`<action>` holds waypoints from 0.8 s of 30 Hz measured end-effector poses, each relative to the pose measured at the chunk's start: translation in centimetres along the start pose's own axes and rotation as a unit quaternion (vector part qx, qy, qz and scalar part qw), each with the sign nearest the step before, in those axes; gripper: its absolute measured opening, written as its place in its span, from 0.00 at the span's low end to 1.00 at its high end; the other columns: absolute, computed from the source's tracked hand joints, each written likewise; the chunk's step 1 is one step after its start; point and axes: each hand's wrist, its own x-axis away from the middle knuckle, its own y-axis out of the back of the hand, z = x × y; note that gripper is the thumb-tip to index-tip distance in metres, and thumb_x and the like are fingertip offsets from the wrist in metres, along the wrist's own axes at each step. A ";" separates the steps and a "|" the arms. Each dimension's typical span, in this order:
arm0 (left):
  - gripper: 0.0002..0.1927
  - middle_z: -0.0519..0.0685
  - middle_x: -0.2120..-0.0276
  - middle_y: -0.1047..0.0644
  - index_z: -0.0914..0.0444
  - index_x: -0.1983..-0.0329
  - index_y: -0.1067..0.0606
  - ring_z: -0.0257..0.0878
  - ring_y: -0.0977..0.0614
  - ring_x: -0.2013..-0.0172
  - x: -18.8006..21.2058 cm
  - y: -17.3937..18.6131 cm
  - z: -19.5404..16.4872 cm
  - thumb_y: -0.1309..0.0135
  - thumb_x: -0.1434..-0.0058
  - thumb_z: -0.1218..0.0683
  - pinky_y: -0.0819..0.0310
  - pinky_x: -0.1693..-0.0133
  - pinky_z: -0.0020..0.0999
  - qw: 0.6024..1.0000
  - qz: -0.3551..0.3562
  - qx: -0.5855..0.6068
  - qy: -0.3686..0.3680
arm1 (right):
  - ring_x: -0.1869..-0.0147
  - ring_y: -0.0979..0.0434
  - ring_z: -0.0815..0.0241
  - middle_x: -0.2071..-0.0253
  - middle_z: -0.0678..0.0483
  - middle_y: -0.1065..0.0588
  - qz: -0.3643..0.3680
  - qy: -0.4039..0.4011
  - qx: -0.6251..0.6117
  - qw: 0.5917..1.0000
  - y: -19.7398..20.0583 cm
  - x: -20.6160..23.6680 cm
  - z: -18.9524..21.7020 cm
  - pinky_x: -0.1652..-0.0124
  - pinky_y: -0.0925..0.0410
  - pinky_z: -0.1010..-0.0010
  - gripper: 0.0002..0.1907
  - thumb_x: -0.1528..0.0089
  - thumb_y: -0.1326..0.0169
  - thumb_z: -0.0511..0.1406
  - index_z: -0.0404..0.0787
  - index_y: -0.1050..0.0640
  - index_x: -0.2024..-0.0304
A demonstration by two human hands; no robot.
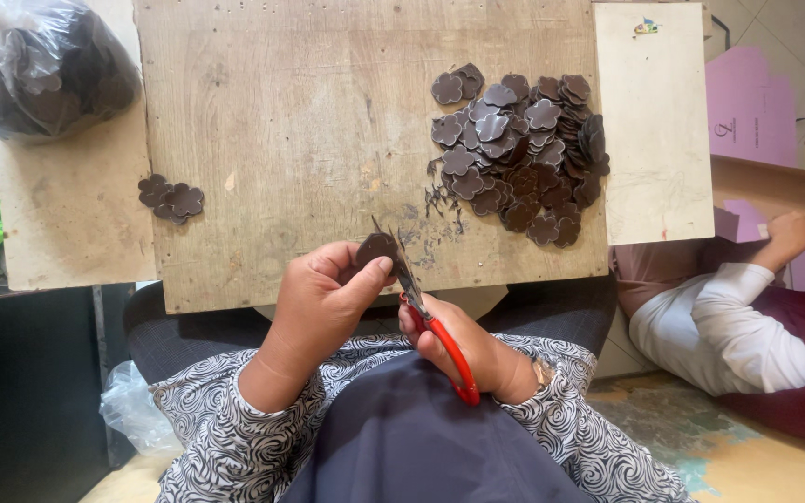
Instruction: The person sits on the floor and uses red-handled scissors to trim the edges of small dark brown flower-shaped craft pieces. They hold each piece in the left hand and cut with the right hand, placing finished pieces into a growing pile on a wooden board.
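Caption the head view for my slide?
Left hand holds a dark flower-shaped piece while right hand trims it with red-handled scissors.

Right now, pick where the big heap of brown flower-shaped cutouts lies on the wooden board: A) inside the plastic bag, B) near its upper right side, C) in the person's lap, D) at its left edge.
B: the big heap of brown flower-shaped cutouts spreads over the upper right part of the wooden board, while only a small cluster sits at its left edge.

You get soft, even daylight; shadows are weak, the bench [309, 140] is sharp, and the edges bend slightly.
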 end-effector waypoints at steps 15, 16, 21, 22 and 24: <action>0.08 0.46 0.68 0.17 0.69 0.62 0.20 0.26 0.19 0.69 0.1 0.0 -0.3 0.43 0.35 0.57 0.23 0.66 0.22 1.000 -0.004 0.008 -0.002 | 0.64 0.42 0.68 0.68 0.60 0.38 -0.006 -0.013 -0.008 1.000 0.2 -0.1 0.1 0.64 0.40 0.76 0.41 0.39 0.56 0.70 0.39 0.33 0.61; 0.09 0.46 0.68 0.17 0.69 0.61 0.20 0.27 0.19 0.68 0.1 0.0 -0.2 0.43 0.35 0.57 0.23 0.66 0.22 1.000 -0.003 0.013 -0.004 | 0.64 0.42 0.68 0.68 0.60 0.38 -0.008 -0.017 -0.007 1.000 0.2 0.0 0.1 0.64 0.40 0.76 0.41 0.39 0.56 0.70 0.40 0.33 0.61; 0.09 0.45 0.68 0.16 0.69 0.62 0.20 0.26 0.19 0.67 0.0 0.1 -0.3 0.43 0.34 0.56 0.23 0.65 0.21 1.000 0.002 0.010 -0.022 | 0.64 0.41 0.68 0.68 0.60 0.37 -0.010 -0.020 0.005 1.000 0.3 -0.1 -0.2 0.63 0.39 0.76 0.40 0.38 0.57 0.70 0.40 0.32 0.61; 0.09 0.44 0.70 0.17 0.68 0.63 0.19 0.25 0.20 0.69 0.0 0.2 -0.4 0.43 0.35 0.56 0.25 0.67 0.21 1.000 0.000 -0.022 -0.019 | 0.64 0.40 0.68 0.67 0.60 0.36 -0.001 -0.016 0.008 1.000 0.3 -0.1 -0.2 0.63 0.38 0.76 0.40 0.38 0.57 0.70 0.40 0.32 0.60; 0.10 0.42 0.74 0.18 0.67 0.64 0.19 0.24 0.23 0.73 0.1 0.5 -0.6 0.42 0.36 0.55 0.29 0.72 0.21 0.996 -0.004 -0.085 -0.010 | 0.63 0.39 0.68 0.67 0.60 0.36 0.016 -0.007 0.014 1.000 0.5 -0.1 -0.2 0.62 0.38 0.77 0.40 0.38 0.57 0.70 0.40 0.32 0.59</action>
